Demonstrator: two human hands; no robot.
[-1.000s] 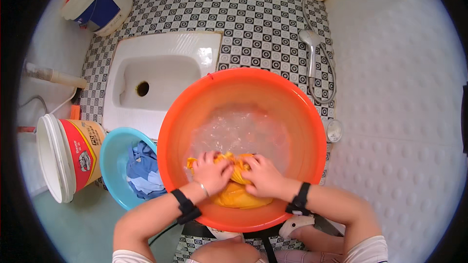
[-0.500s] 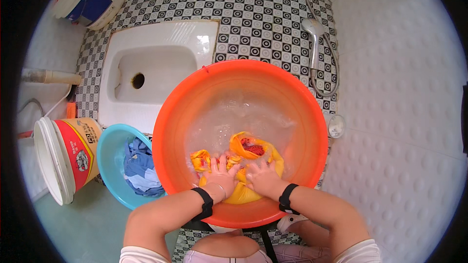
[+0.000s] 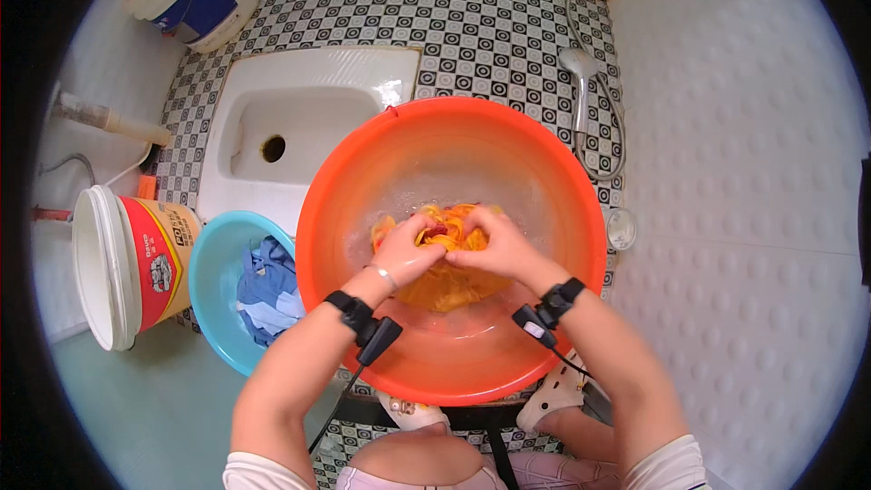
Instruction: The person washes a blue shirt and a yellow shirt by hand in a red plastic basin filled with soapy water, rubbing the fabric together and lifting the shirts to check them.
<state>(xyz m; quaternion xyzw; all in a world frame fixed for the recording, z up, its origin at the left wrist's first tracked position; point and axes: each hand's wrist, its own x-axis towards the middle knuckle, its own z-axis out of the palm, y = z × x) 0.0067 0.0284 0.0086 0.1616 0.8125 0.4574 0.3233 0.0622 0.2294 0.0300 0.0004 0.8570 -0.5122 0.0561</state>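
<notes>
A large orange basin (image 3: 454,372) holds water and a soaked yellow cloth or garment (image 3: 445,290) with red patches. My left hand (image 3: 406,249) curls round a bunched part of the yellow cloth from the left. From the right, my right hand (image 3: 497,245) grips the same bunch, and the two thumbs almost meet over it. Part of the cloth spreads out under the water below my hands. Folds and fingers hide exactly how much is gripped.
To the left stands a light-blue basin (image 3: 210,313) with blue clothes (image 3: 270,281), beside a white-rimmed bucket (image 3: 150,268). A squat toilet (image 3: 218,168) lies behind. Another bucket (image 3: 213,4) is far left. At the right, a shower head (image 3: 577,62) hangs near the textured wall (image 3: 717,172).
My hands have moved forward from pressing flat on the cloth and now clutch it in a bunch. The yellow cloth has shifted away from the near side of the basin.
</notes>
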